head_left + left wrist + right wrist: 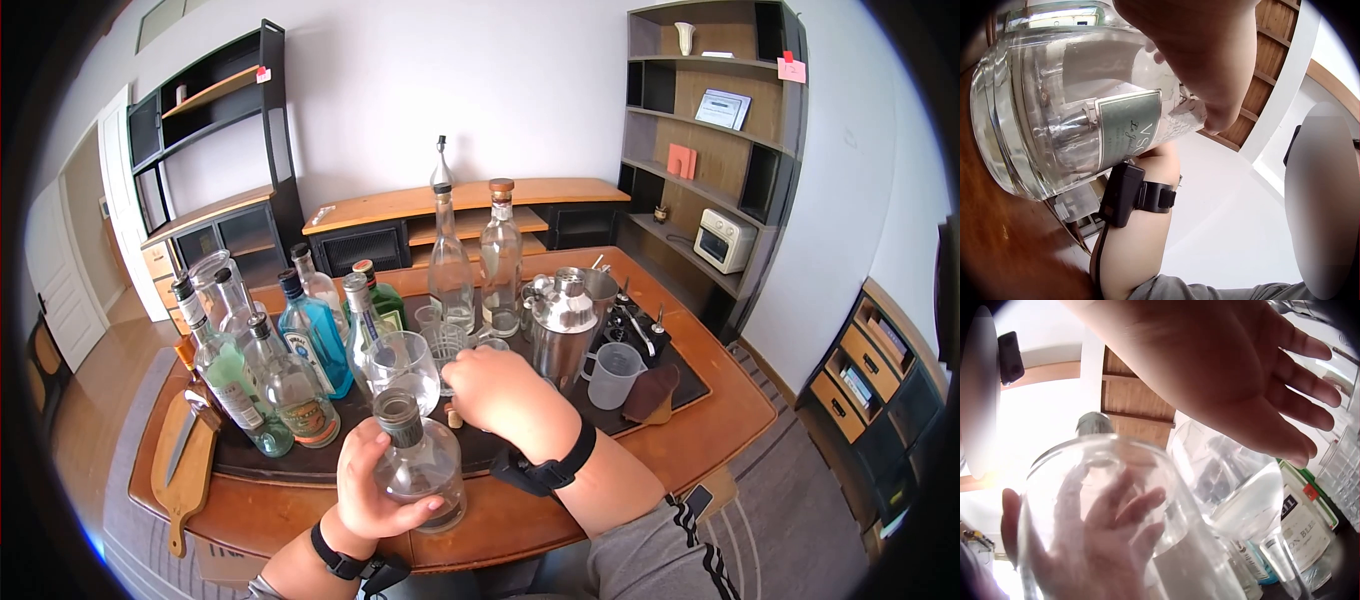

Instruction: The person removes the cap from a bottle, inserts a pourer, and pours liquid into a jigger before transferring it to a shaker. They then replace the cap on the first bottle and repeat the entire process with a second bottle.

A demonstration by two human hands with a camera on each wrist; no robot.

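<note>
A squat bottle (420, 465) is steadied at the worktop (520, 520) edge by the left hand (372, 492), fingers wrapped round it; the right hand (500, 392) (fingers spread, holding nothing) is stretched over the glasses (445, 345).

On the worktop (700, 420) before you, the squat bottle (420, 465) stands nearest, the stemmed glass (402, 368) just behind it. Bottles (290, 360) cluster to your left with the cutting board (185, 465); the shaker (563, 325) and measuring cup (612, 375) stand right.

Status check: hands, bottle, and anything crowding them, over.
Left hand grips squat clear bottle at table edge. Right hand open, fingers straight, reaching over small glasses. Stemmed glass stands close behind bottle.
</note>
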